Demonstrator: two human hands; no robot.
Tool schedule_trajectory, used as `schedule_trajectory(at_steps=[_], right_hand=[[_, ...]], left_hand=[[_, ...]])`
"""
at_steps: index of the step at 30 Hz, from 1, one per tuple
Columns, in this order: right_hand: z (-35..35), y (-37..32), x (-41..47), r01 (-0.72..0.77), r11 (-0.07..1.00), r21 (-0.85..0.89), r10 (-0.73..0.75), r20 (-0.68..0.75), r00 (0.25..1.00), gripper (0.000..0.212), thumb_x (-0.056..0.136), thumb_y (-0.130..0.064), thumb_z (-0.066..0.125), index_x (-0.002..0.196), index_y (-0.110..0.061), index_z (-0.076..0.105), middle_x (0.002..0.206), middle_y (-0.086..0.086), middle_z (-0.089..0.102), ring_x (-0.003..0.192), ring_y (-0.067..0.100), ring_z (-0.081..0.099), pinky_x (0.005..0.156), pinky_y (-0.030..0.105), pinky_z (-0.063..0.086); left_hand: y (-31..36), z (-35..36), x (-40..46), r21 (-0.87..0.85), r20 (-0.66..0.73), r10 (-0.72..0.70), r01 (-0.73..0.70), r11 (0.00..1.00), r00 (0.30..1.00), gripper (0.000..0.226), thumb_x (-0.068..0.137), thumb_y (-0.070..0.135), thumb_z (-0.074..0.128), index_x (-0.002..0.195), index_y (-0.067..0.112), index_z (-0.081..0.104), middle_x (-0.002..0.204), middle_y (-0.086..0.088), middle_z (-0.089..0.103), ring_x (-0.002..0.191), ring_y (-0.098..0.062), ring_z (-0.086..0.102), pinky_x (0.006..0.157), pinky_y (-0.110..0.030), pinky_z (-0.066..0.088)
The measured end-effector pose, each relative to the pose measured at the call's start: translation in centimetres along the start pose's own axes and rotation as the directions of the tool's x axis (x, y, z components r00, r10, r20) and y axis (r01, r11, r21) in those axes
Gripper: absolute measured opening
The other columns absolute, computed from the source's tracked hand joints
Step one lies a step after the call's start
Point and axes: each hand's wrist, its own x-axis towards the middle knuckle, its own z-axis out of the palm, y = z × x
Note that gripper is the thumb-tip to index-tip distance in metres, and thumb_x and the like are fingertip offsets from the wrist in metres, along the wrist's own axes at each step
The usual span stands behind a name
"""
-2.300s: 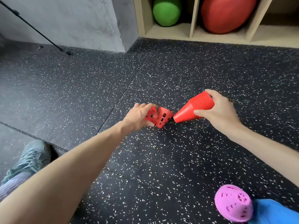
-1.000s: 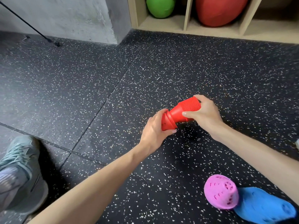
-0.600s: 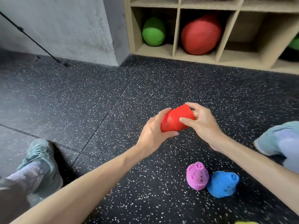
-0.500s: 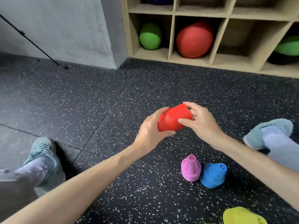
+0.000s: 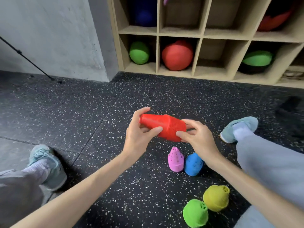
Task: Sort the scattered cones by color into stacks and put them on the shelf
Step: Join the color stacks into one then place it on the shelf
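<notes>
A stack of red cones (image 5: pixel 162 126) lies sideways in the air above the floor, narrow end to the left. My left hand (image 5: pixel 139 134) grips its narrow end, and my right hand (image 5: pixel 195 137) grips the wide ribbed end. On the floor below stand a pink cone stack (image 5: pixel 175 159) and a blue one (image 5: pixel 193 164), touching. Nearer to me sit a yellow stack (image 5: pixel 216 197) and a green stack (image 5: pixel 195 213). The wooden cubby shelf (image 5: pixel 197 74) stands at the back.
The shelf cubbies hold a green ball (image 5: pixel 139 52), a red ball (image 5: pixel 177 55), a blue ball (image 5: pixel 144 16) and a green-black ball (image 5: pixel 256 60). My shoes (image 5: pixel 47 165) (image 5: pixel 239 128) rest on the speckled black floor either side. A black rod (image 5: pixel 28 60) leans at the left wall.
My left hand picked up loose red cones and pushed them onto the stack in my right hand. The stack rose off the floor and turned sideways. The view tilted up toward the shelf.
</notes>
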Motion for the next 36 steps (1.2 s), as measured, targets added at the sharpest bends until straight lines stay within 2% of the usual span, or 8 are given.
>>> schedule_trajectory(at_steps=[4,9,14,23,28,30,34,36], right_hand=[[0.4,1.2,-0.5,-0.073,0.988,0.138,0.069,0.033,0.997,0.041,0.089,-0.005,0.075,0.126,-0.019,0.066,0.112,0.013,0.064,0.089,0.02,0.075,0.083,0.041,0.063],[0.3,2.9,-0.9,-0.156,0.977,0.142,0.146,0.079,0.986,0.031,0.091,-0.001,0.07,0.1,-0.031,0.073,0.08,0.005,0.072,0.083,0.023,0.075,0.091,0.05,0.059],[0.2,4.5,0.2,-0.172,0.985,0.019,0.171,0.042,0.984,0.016,0.083,-0.019,0.075,0.099,-0.022,0.074,0.074,0.005,0.073,0.082,0.03,0.076,0.09,0.055,0.058],[0.6,7.7,0.6,-0.23,0.957,-0.174,0.245,0.068,0.967,0.014,0.086,-0.014,0.071,0.077,-0.007,0.063,0.068,-0.002,0.074,0.075,0.023,0.074,0.083,0.046,0.058],[0.9,8.5,0.0,-0.242,0.954,-0.177,0.274,0.191,0.943,0.002,0.087,-0.011,0.061,0.087,-0.011,0.063,0.073,0.007,0.068,0.069,0.014,0.058,0.075,0.036,0.046],[1.0,8.5,-0.2,-0.254,0.951,-0.179,0.291,0.233,0.928,0.017,0.084,-0.014,0.057,0.099,-0.015,0.065,0.081,0.016,0.07,0.074,0.019,0.06,0.078,0.038,0.046],[0.7,9.1,-0.4,-0.338,0.91,-0.241,0.396,0.26,0.881,0.032,0.087,-0.006,0.058,0.119,-0.007,0.064,0.111,0.029,0.068,0.114,0.044,0.062,0.106,0.06,0.043],[0.2,9.2,-0.4,-0.36,0.904,-0.23,0.409,0.223,0.885,0.034,0.079,-0.017,0.065,0.108,-0.031,0.075,0.107,0.013,0.076,0.108,0.03,0.071,0.106,0.053,0.049]], left_hand=[[-0.5,1.3,-0.3,-0.135,-0.009,-0.035,0.033,0.99,0.999,0.054,0.093,0.012,0.073,0.137,0.034,0.05,0.117,-0.005,0.071,0.1,-0.02,0.07,0.083,-0.03,0.057],[-2.2,3.4,-0.3,-0.232,0.085,-0.092,0.11,0.967,0.992,0.053,0.104,0.012,0.056,0.145,0.04,0.04,0.119,-0.011,0.068,0.097,-0.017,0.066,0.086,-0.036,0.058],[-4.4,4.7,0.5,-0.239,0.132,-0.143,0.171,0.956,0.981,0.059,0.106,0.015,0.052,0.15,0.048,0.029,0.125,-0.013,0.065,0.109,-0.022,0.066,0.093,-0.044,0.059],[-9.0,6.3,1.6,-0.104,0.127,-0.151,0.164,0.981,0.98,0.041,0.106,0.016,0.052,0.139,0.029,0.031,0.119,-0.003,0.068,0.096,-0.015,0.065,0.086,-0.04,0.057],[-10.8,6.2,1.7,-0.086,0.102,-0.172,0.181,0.98,0.98,0.042,0.106,0.015,0.054,0.139,0.032,0.035,0.118,-0.005,0.067,0.089,-0.013,0.063,0.079,-0.033,0.052],[-11.6,6.4,1.7,-0.066,0.113,-0.182,0.19,0.98,0.977,0.043,0.105,0.015,0.055,0.141,0.03,0.036,0.116,-0.004,0.067,0.089,-0.012,0.063,0.081,-0.031,0.051],[-12.8,7.0,1.2,0.033,0.198,-0.17,0.167,0.985,0.965,0.047,0.103,0.015,0.059,0.14,0.035,0.038,0.121,-0.003,0.066,0.1,-0.015,0.066,0.091,-0.034,0.055],[-13.4,7.4,0.8,0.069,0.24,-0.179,0.167,0.984,0.954,0.049,0.102,0.012,0.06,0.139,0.034,0.037,0.125,-0.004,0.065,0.106,-0.015,0.065,0.094,-0.03,0.054]])
